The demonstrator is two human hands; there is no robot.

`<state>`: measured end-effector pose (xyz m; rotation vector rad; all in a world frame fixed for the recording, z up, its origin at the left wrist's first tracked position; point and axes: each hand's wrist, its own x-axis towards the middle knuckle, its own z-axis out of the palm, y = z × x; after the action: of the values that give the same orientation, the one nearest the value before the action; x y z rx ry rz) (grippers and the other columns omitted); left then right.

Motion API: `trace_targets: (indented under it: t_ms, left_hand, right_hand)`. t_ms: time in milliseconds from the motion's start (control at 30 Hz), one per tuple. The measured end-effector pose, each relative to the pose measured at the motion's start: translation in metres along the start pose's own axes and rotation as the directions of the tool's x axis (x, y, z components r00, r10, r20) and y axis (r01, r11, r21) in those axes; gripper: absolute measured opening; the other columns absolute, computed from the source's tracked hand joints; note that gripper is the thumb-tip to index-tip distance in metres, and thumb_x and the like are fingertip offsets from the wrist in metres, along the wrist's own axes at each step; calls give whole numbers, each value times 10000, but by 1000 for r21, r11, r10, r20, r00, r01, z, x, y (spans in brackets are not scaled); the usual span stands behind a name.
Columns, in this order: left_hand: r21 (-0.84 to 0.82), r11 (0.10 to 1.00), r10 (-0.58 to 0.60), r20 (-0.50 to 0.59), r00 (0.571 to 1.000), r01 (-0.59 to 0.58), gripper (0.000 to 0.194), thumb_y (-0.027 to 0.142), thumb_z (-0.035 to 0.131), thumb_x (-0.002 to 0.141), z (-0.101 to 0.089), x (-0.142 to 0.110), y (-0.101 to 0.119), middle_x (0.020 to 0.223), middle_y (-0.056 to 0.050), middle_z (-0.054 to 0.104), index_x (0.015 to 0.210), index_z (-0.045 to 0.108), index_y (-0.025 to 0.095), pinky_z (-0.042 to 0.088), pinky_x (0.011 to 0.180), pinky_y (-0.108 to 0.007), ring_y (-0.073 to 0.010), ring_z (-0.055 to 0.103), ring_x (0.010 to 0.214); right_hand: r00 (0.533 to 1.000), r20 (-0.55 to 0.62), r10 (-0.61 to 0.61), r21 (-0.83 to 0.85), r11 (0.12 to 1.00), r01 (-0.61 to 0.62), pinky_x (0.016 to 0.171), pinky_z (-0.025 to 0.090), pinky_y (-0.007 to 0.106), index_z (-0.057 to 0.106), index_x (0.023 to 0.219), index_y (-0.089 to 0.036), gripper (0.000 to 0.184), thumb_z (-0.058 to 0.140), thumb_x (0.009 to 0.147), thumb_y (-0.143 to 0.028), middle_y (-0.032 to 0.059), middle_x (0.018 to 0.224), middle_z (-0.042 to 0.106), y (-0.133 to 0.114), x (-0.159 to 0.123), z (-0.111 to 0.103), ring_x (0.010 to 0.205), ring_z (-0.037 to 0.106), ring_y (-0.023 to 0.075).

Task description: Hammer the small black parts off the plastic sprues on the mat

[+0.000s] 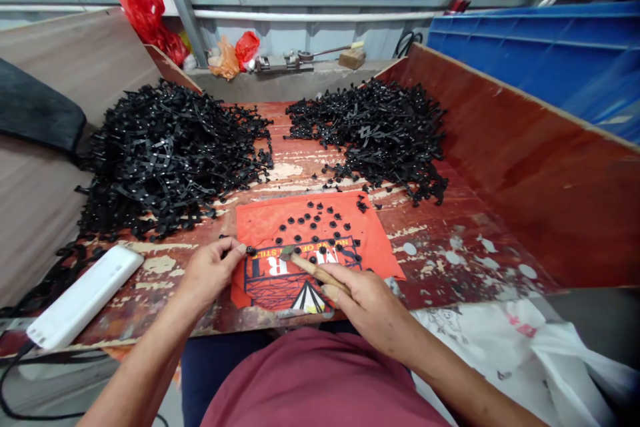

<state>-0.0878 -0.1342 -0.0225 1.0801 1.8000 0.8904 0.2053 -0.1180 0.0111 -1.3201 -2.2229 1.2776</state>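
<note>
My right hand (pixel 367 300) is closed around the wooden handle of a small hammer (pixel 315 271), whose head is low over an orange printed cloth (pixel 385 247). At the cloth's left edge my left hand (pixel 213 270) pinches a small round black part (pixel 251 250) between thumb and fingertips. Several similar black pieces (pixel 315 238) stand scattered across the cloth to the right and behind the hammer head. Whether the head touches the cloth I cannot tell.
Large heaps of black parts lie at the back left (pixel 170 153) and back right (pixel 385 127) of the worn red table (pixel 435 233). A white power bank-like box (pixel 85 297) with a cable lies front left. Wooden side boards (pixel 525 180) and a blue crate (pixel 540 60) border the table.
</note>
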Motion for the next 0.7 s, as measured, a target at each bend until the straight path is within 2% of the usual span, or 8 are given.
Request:
trace_targets:
  t_ms: [167, 233, 333, 400, 500, 700]
  left_hand:
    - [115, 993, 39, -52, 998, -33, 333, 518, 598, 758, 0, 2, -8, 449, 58, 460, 665, 623, 199, 239, 404, -218, -107, 370, 409]
    - [128, 991, 41, -58, 997, -33, 339, 522, 604, 755, -1, 3, -9, 451, 55, 473, 660, 631, 198, 241, 403, -220, -110, 379, 410]
    - [123, 992, 34, -62, 997, -26, 353, 537, 614, 747, 0, 4, -10, 468, 47, 503, 673, 646, 193, 240, 402, -220, -113, 392, 419]
    - [117, 993, 39, -70, 997, -30, 359, 541, 612, 747, 0, 5, -11, 492, 38, 529, 677, 647, 191, 252, 410, -219, -116, 411, 434]
    - [126, 991, 54, -73, 996, -44, 355, 532, 593, 759, 2, 5, -12, 502, 31, 530, 661, 632, 193, 266, 423, -219, -122, 426, 451]
    - [121, 991, 61, -73, 995, -52, 295, 477, 530, 804, 3, 2, -14, 529, 40, 512, 701, 604, 211, 279, 431, -220, -125, 415, 460]
  right_hand:
    - [1000, 1, -27, -33, 999, 27, 613, 383, 231, 694, 1118, -268, 308, 410, 1033, -355, -26, 770, 664, -10, 1, -2, 679, 588, 145]
    - [998, -7, -65, -55, 996, 64, 661, 418, 238, 645, 1269, -304, 349, 383, 1044, -349, -10, 934, 728, -18, 6, -3, 754, 636, 155]
    - [990, -15, -140, -142, 980, 137, 706, 445, 248, 461, 1481, -346, 448, 392, 1040, -303, 5, 1122, 737, -32, 19, 2, 836, 673, 164]
    - [984, -6, -179, -243, 955, 172, 696, 444, 257, 433, 1503, -332, 477, 413, 1030, -278, 15, 1068, 753, -38, 30, 7, 832, 685, 178]
    - [982, 14, -190, -366, 913, 182, 703, 439, 266, 487, 1466, -327, 454, 441, 1020, -260, 24, 1039, 764, -43, 42, 16, 849, 705, 198]
    - [984, 43, -175, -427, 887, 176, 699, 431, 265, 467, 1478, -324, 459, 421, 1026, -257, 28, 1023, 767, -45, 47, 17, 850, 714, 203]
